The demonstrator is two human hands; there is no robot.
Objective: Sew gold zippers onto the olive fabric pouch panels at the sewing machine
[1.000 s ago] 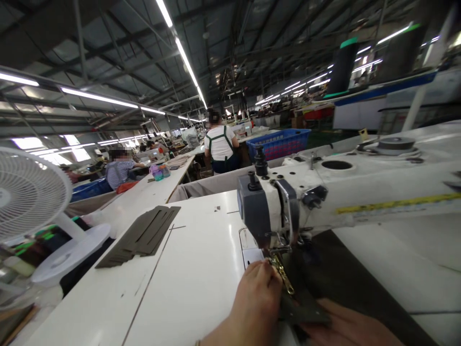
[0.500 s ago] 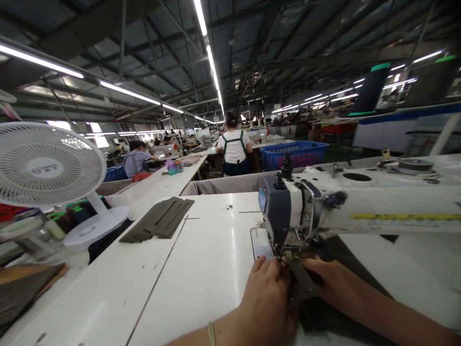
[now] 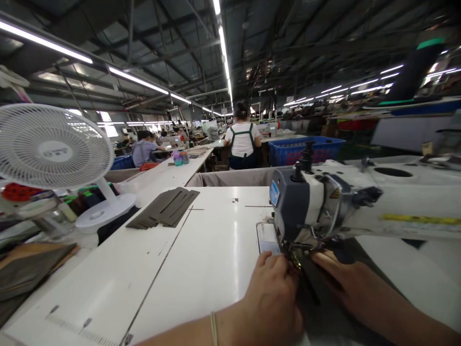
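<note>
1. Flat grey pieces (image 3: 167, 207) lie on our white worktop (image 3: 201, 269), at ten o'clock from our left hand (image 3: 271, 294).
2. That hand's tips are hidden; we can't tell its grip.
3. The sewing machine (image 3: 291, 204) sits at twelve. We seem to be sewing; next calls for steady, flat cloth.
4. Blurry gold bit (image 3: 296, 260): one o'clock.
5. Dark cloth (image 3: 324, 312) lies between hands.
6. Right hand (image 3: 356, 284), three o'clock: tips hidden, grip unclear.

Dark olive-grey fabric (image 3: 322, 315) lies spread on the right part of the worktop (image 3: 201, 269), partly covered by the hands (image 3: 297, 283). A small, shiny gold-coloured metal fitting (image 3: 297, 262) sits at its left side, partly hidden and blurred.
</note>
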